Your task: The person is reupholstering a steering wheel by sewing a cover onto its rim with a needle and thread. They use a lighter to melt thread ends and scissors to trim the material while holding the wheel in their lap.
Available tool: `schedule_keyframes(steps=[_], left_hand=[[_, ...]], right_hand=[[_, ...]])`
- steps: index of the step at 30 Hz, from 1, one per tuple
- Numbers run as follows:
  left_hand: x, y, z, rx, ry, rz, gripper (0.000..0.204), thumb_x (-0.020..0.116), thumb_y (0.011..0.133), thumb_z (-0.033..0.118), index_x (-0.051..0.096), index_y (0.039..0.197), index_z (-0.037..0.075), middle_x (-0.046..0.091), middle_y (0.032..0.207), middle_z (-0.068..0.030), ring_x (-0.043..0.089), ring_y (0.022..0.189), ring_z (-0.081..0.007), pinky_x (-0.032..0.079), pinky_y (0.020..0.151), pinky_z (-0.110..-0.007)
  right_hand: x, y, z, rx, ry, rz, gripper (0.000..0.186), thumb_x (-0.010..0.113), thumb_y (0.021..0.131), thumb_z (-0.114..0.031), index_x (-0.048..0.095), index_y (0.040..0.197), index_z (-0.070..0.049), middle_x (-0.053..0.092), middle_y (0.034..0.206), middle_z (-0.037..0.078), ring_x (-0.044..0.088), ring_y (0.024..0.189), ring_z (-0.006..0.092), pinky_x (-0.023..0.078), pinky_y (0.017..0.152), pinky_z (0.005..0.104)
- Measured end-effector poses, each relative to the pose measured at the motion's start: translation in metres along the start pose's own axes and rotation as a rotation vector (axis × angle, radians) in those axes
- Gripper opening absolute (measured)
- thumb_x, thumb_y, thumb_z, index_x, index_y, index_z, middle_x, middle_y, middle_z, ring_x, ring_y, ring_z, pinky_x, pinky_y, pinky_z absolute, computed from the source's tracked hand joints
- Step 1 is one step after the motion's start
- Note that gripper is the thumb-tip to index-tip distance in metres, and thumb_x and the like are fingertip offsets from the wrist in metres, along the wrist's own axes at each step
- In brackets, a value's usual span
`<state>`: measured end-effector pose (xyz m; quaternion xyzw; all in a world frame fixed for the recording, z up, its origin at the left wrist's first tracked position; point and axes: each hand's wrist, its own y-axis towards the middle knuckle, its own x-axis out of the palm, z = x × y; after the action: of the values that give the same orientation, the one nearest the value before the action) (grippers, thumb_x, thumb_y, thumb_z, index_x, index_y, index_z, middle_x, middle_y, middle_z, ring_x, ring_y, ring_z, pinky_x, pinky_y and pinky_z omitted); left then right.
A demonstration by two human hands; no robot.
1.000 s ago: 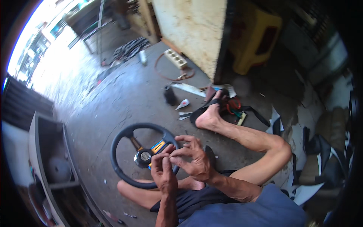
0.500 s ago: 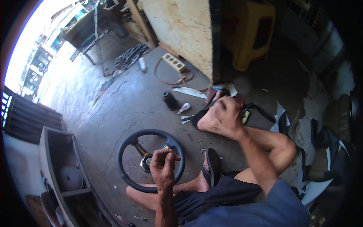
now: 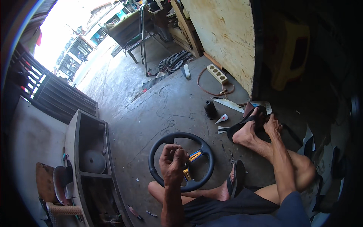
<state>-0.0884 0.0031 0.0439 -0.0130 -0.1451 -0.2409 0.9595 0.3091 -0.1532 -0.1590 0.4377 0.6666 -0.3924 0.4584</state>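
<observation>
My left hand (image 3: 174,162) is raised over the steering wheel (image 3: 153,166), thumb and fingers pinched together. A very thin thing seems to stick up from the pinch, too fine to name. The wheel has a dark rim and blue-and-gold spokes, and it lies over my bent leg; my hand hides part of its hub. My right hand (image 3: 273,126) reaches low beside my sandalled foot (image 3: 245,130), fingers pointing down at dark items on the floor. Shadow hides its fingertips and whatever they touch.
Ahead lie a black thread cone (image 3: 210,109), a small white bottle (image 3: 222,118) and a power strip (image 3: 217,73) with its cord. A grey cabinet (image 3: 77,151) stands at left, a pale board (image 3: 223,34) beyond. Dark scraps (image 3: 334,162) lie at right.
My right hand has moved from above my foot to its far right side, lower down. My left hand stays pinched over the wheel. The whole view has swung leftward.
</observation>
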Motion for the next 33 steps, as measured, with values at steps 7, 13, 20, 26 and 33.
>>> schedule_keyframes(steps=[7,13,20,26,33], left_hand=[[0.005,-0.002,0.000,-0.062,-0.018,-0.028,0.013,0.064,0.100,0.012,0.055,0.104,0.004,0.059,0.081,-0.0038,0.053,0.067,-0.0061,0.043,0.057,-0.019],[0.022,-0.016,-0.007,-0.094,-0.017,-0.038,0.012,0.063,0.101,0.012,0.057,0.106,0.003,0.061,0.076,-0.0044,0.053,0.064,-0.0067,0.040,0.056,-0.020],[0.029,-0.028,-0.014,-0.147,0.136,-0.067,0.012,0.062,0.101,0.014,0.059,0.105,0.003,0.065,0.078,-0.0040,0.053,0.063,-0.0047,0.038,0.056,-0.019],[0.031,-0.031,-0.013,-0.163,0.238,-0.064,0.015,0.064,0.101,0.016,0.060,0.106,0.003,0.066,0.077,-0.0034,0.053,0.062,-0.0034,0.037,0.055,-0.018],[0.027,-0.035,-0.018,-0.184,0.121,-0.091,0.014,0.064,0.101,0.015,0.059,0.106,0.003,0.065,0.078,-0.0034,0.056,0.065,-0.0048,0.040,0.057,-0.018]], right_hand=[[-0.072,-0.111,-0.067,-0.222,1.882,-0.931,0.054,0.055,0.090,-0.006,0.045,0.143,-0.008,0.060,0.122,0.014,0.060,0.104,0.0189,0.052,0.089,0.0297],[-0.086,-0.177,-0.122,-0.653,1.455,-0.998,0.051,0.080,0.085,-0.017,0.059,0.131,-0.008,0.064,0.121,0.010,0.064,0.109,0.0215,0.052,0.092,0.0342],[-0.064,-0.200,-0.130,-1.043,1.254,-0.583,0.040,0.078,0.089,-0.029,0.068,0.117,-0.002,0.068,0.103,0.008,0.064,0.092,0.0109,0.053,0.075,0.0280],[-0.073,-0.218,-0.138,-0.688,1.513,-0.821,0.024,0.063,0.101,-0.026,0.064,0.105,-0.003,0.067,0.083,0.006,0.063,0.078,0.0091,0.053,0.073,0.0309],[-0.077,-0.227,-0.135,-0.717,1.250,-0.582,0.030,0.066,0.090,-0.023,0.059,0.074,0.001,0.053,0.054,0.009,0.052,0.053,0.0098,0.046,0.052,0.0337]])
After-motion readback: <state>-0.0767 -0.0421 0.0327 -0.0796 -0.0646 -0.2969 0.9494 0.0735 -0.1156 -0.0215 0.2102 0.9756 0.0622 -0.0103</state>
